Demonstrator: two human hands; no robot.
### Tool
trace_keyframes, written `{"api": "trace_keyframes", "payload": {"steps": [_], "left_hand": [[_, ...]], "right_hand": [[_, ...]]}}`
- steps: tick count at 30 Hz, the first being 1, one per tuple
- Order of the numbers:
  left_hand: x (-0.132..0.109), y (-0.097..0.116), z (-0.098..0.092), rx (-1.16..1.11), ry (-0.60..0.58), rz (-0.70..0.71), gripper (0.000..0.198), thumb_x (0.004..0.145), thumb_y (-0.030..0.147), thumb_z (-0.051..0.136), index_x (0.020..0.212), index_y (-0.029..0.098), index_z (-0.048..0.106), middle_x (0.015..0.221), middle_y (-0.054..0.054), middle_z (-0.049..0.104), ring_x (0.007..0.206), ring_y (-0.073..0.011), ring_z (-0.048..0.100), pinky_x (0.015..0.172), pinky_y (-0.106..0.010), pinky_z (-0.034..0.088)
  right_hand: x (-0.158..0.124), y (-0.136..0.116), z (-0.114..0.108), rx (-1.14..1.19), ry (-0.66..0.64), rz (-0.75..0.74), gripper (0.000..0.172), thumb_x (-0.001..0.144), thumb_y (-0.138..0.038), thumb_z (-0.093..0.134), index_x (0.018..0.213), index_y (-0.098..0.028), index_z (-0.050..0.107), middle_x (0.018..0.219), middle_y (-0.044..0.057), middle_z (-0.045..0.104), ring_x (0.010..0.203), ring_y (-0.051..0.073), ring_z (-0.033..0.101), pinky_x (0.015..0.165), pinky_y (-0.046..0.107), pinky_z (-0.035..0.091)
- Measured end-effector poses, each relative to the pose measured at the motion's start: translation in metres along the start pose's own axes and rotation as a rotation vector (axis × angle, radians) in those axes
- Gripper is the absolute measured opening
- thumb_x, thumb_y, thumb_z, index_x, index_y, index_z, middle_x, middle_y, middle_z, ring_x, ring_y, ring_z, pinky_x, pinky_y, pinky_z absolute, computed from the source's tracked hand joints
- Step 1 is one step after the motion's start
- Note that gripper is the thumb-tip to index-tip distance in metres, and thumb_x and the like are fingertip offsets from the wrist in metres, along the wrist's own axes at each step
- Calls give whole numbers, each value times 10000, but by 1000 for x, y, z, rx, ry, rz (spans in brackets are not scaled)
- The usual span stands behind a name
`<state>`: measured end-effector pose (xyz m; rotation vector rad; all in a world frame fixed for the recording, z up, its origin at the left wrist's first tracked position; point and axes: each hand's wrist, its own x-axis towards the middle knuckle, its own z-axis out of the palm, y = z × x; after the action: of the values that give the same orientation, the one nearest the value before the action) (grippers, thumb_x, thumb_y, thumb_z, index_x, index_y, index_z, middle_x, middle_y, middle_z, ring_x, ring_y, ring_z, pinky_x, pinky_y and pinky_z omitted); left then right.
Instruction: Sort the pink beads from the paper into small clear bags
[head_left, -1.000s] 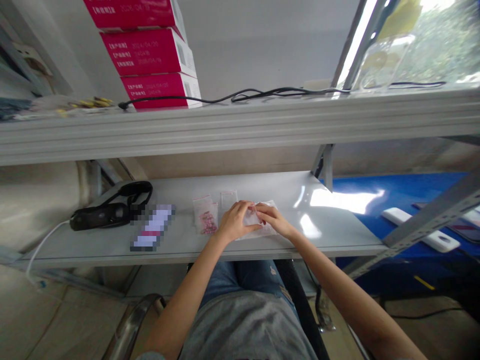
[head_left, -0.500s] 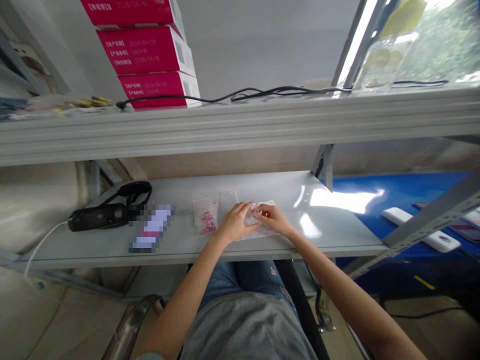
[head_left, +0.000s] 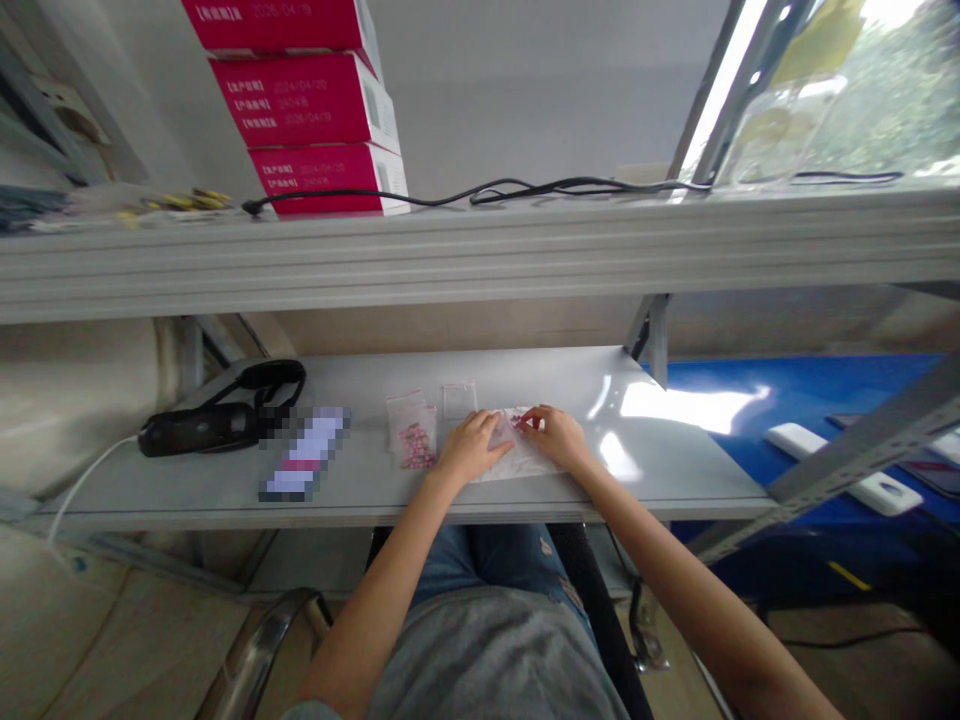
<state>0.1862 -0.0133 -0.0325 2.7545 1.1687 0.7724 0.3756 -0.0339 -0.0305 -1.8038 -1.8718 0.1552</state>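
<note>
A clear plastic bag lies flat on the grey table in front of me. My left hand rests on the bag's left part with its fingers curled down onto it. Over the bag's upper right edge my right hand pinches with thumb and fingertips; small pink bits show at its fingertips. Left of my hands lies a small clear bag holding pink pieces, with an empty small bag just behind.
A black strapped device with a white cable lies at the table's left, beside a blurred flat object. A metal shelf overhead carries red boxes and a black cable. Right, a blue surface holds white devices.
My two hands have shifted slightly down and apart on the clear bag; the right hand's pinch moved toward the bag's upper right edge. The view tilted a little.
</note>
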Motion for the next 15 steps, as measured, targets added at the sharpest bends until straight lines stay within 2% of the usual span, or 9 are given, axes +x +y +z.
{"api": "trace_keyframes", "payload": {"steps": [6, 10, 15], "left_hand": [[-2, 1, 3, -26, -3, -19, 477, 818, 441, 524, 1205, 165, 483, 1127, -98, 573, 1067, -230, 524, 882, -369, 461], [-2, 0, 5, -50, 2, -31, 477, 822, 464, 507, 1194, 166, 491, 1118, -93, 581, 1064, -231, 527, 885, -370, 457], [-3, -1, 6, -68, 13, -33, 488, 821, 471, 507, 1198, 163, 487, 1122, -93, 583, 1079, -224, 519, 899, -361, 448]], "right_hand": [[1, -5, 3, -99, -49, -25, 215, 790, -302, 516, 894, -246, 696, 835, 51, 667, 706, 164, 584, 542, 240, 343], [2, -5, 1, 19, -19, 6, 229, 800, -345, 500, 866, -233, 688, 778, 31, 659, 618, 139, 551, 541, 239, 343], [3, -4, 3, 208, -80, -72, 249, 795, -359, 504, 861, -204, 687, 766, 26, 660, 593, 133, 527, 564, 242, 367]]}}
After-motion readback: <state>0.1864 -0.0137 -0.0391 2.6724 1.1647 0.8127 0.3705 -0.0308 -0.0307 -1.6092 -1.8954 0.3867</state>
